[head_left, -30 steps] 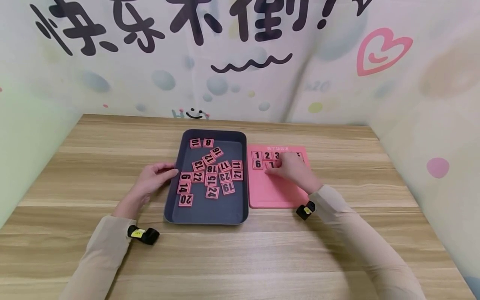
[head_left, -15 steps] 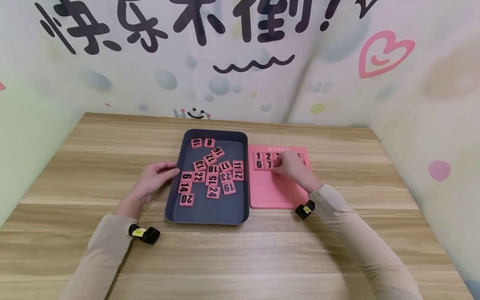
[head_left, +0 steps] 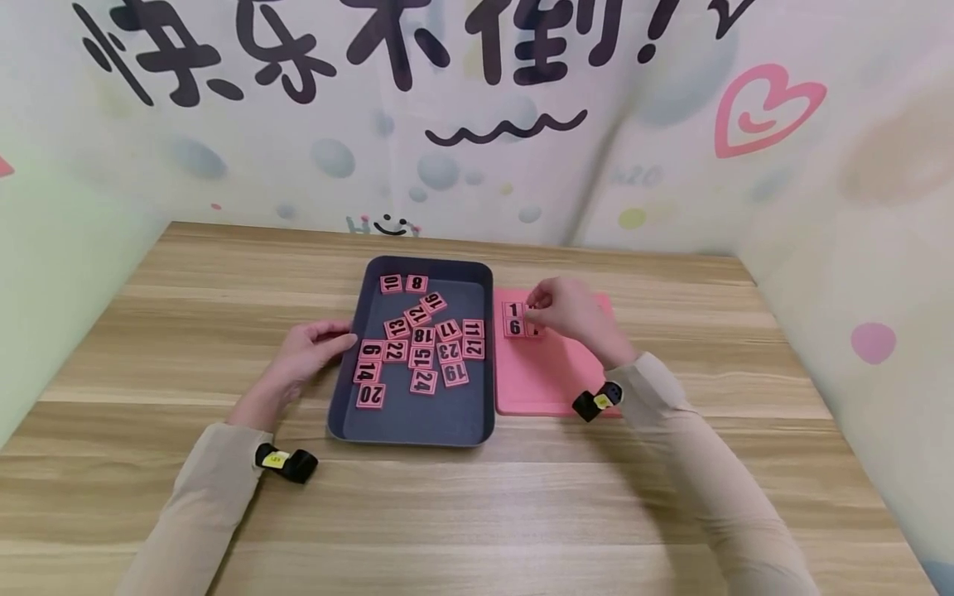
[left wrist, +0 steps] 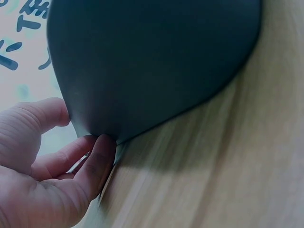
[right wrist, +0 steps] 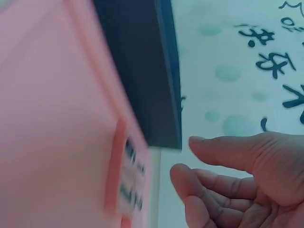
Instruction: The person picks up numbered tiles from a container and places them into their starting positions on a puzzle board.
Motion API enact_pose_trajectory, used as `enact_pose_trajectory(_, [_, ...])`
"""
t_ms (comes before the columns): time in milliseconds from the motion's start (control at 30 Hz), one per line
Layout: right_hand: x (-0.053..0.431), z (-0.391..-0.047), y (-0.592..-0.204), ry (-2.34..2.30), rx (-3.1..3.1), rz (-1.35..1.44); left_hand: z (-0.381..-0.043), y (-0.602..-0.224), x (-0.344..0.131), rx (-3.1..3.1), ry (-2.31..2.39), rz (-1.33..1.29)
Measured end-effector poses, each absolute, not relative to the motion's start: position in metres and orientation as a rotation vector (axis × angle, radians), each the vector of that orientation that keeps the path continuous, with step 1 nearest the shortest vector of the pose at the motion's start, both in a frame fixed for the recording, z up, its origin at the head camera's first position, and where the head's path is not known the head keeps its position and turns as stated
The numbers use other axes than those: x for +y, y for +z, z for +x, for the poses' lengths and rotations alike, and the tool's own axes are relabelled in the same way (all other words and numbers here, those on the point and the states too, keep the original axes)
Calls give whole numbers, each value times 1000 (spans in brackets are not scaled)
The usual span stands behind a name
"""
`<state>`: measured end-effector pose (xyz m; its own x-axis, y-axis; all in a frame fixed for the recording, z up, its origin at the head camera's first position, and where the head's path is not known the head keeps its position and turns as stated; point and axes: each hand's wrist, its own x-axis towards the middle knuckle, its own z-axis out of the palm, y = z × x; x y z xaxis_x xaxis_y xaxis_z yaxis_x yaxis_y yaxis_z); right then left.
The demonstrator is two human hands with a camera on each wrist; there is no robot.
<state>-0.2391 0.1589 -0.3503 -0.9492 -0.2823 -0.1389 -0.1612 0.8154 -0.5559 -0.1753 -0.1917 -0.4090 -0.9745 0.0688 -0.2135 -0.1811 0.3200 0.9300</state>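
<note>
My left hand (head_left: 307,352) holds the left side of a dark grey tray (head_left: 425,424); in the left wrist view its thumb (left wrist: 57,113) is at the rim and its fingertips at the lower edge of the wall. Several pink number tiles (head_left: 421,358) lie loose in the tray, some turned sideways or upside down. My right hand (head_left: 574,314) is over the upper part of a pink puzzle board (head_left: 544,381), thumb and fingers apart with nothing between them. Tile 1 (head_left: 513,310) and tile 6 (head_left: 514,328) show on the board; tiles 2 and 7 are partly hidden, other top-row tiles fully.
The tray's right wall stands right against the board's left edge. Both rest on a wood-grain table (head_left: 447,521), in front of a printed wall covering (head_left: 298,190). A black wrist camera (head_left: 596,402) sits close over the board's lower right corner.
My right hand pressed a 7 tile into place beside the 6, let go of it, and has moved slightly up and left over the board. The left hand keeps its place at the tray.
</note>
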Motion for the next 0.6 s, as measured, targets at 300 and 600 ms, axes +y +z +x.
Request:
enact_pose_trajectory(300, [115,-239,-349,-992,2754,-438,-176,-409,-192,2371,1709,-109])
enact_pose_trajectory(600, [87,-237,-356,-1085,2647,-540,-175,-408,-193,2392,1701,-97])
